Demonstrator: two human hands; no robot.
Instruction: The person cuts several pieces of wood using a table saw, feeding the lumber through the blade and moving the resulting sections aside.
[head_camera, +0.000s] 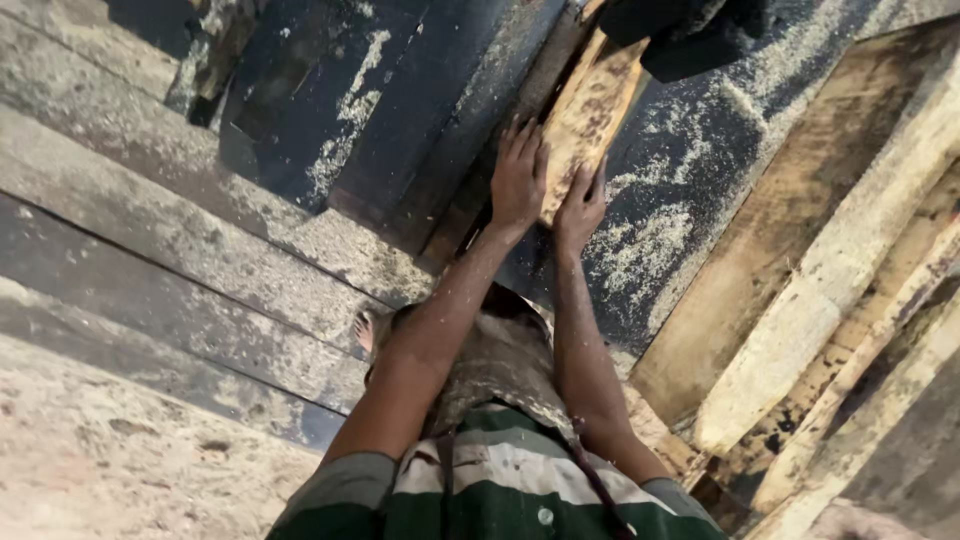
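- While both my arms reach out ahead of me, my left hand (518, 180) lies flat, fingers spread, on the near left edge of the wooden plank (590, 110); it presses rather than grips.
- My right hand (580, 210) sits just beside it at the plank's near end, fingers curled loosely against the wood, not closed around it.
- The plank is pale, rough-sawn and stained with dark streaks, lying on the dark machine table (660, 230) and running away from me toward a black block (690, 35) at the top.
- I judge it stiff and fairly heavy, with a splintery, dusty face that could slide under a flat palm; the long edges near the end look like the best place to take hold.
- Sawdust (640, 245) is scattered over the table to my right.
- Further right, more rough planks (840, 290) lie stacked on a slant.
- To my left, worn grey floorboards (170, 240) stretch out, and my bare foot (362, 330) shows below.
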